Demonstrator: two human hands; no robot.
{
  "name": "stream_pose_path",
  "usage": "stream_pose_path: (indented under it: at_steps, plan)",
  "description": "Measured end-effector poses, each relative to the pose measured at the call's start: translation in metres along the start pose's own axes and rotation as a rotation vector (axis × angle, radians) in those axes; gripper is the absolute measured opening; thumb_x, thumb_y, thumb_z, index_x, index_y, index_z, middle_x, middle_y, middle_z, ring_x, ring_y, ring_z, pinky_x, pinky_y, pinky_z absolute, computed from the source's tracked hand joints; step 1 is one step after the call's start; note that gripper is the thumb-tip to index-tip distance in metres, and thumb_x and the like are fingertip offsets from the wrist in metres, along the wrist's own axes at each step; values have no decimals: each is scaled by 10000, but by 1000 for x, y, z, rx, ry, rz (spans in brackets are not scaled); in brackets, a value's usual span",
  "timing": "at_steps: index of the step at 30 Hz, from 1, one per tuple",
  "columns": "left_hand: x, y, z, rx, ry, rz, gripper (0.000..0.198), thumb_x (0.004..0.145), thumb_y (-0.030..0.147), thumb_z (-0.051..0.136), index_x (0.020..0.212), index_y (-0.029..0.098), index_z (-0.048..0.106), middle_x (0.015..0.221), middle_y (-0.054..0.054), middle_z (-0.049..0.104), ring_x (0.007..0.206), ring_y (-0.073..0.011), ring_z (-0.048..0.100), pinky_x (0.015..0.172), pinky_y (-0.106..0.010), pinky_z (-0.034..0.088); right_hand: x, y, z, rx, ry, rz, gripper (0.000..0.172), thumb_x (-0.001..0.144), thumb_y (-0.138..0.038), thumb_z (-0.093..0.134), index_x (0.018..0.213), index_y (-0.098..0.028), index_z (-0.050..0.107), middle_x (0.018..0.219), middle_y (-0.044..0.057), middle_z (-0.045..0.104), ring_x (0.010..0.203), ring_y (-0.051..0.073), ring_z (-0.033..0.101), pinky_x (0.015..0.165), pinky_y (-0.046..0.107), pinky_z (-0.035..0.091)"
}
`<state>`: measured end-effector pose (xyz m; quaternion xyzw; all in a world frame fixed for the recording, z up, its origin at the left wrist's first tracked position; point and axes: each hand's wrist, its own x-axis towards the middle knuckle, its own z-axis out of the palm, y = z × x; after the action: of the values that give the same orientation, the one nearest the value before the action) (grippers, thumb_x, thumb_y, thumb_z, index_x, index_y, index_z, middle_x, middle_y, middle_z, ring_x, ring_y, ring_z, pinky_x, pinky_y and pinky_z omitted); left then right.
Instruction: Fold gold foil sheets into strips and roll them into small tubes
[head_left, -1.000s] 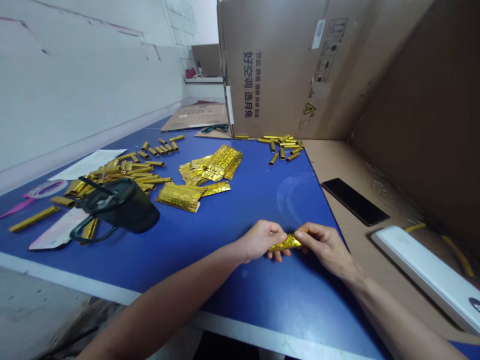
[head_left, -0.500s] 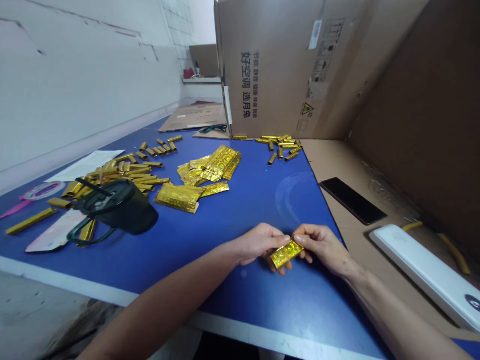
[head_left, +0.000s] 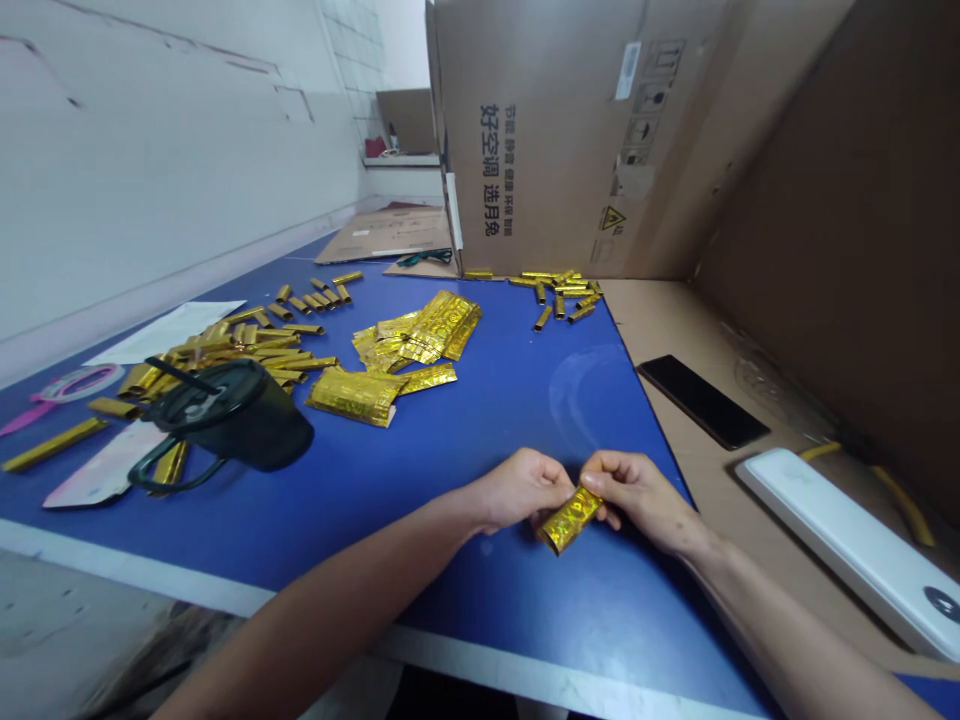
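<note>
A shiny gold foil strip, rolled into a flattened tube, is held between both hands above the blue table. My left hand is closed on its left side, the fingertips partly behind it. With thumb and fingers, my right hand pinches its upper right end. Beyond the hands lies a stack of flat gold foil sheets, with a thicker gold foil bundle in front of it. Several gold tubes lie at the far right, and a larger heap of gold tubes at the left.
A dark lidded mug with a straw stands left, near a roll of tape and white paper. A large cardboard box rises behind. Right, a black phone and a white elongated device rest on cardboard.
The lower end of the gold foil tube has swung slightly downward and shows its opening. The left fingers beneath it have drawn back out of sight. Both hands stay in nearly the same place.
</note>
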<state>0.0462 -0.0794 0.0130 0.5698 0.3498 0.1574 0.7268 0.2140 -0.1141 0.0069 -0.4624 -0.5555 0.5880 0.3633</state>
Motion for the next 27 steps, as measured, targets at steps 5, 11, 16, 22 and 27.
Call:
stream_pose_path:
  at_steps: [5,11,16,22,27]
  plan:
    - [2,-4,3,120,75,65,141,676,243,537,625,121,488,474,54,465,390,-36,409,405,-158,313,0,-4,3,-95,65,6,290,721,-408,550,606,-145,501,442,-57,438,383,41,339,373,184,231]
    - [1,-3,1,128,-9,43,121,687,243,521,703,138,465,459,59,484,323,-36,402,343,-147,315,0,-6,4,-109,155,-35,294,701,-419,563,596,-149,516,456,-51,435,406,51,340,393,195,243]
    - [-3,4,-1,40,-208,-125,232,738,357,479,724,126,493,451,18,533,299,-50,431,311,-137,273,-3,-4,2,-109,252,-90,278,719,-417,546,620,-158,526,496,-33,476,423,66,376,405,203,291]
    - [-3,4,2,12,-103,-69,126,721,246,479,717,122,502,464,18,547,311,-57,451,315,-146,304,-3,-4,6,-112,326,-137,265,729,-388,545,597,-162,507,477,-40,462,416,61,370,401,198,291]
    - [-4,5,2,101,-124,21,58,682,122,464,737,136,448,528,28,553,342,-50,458,336,-149,336,0,-4,7,-149,369,-121,281,725,-402,539,582,-166,488,451,-49,430,406,63,355,393,200,284]
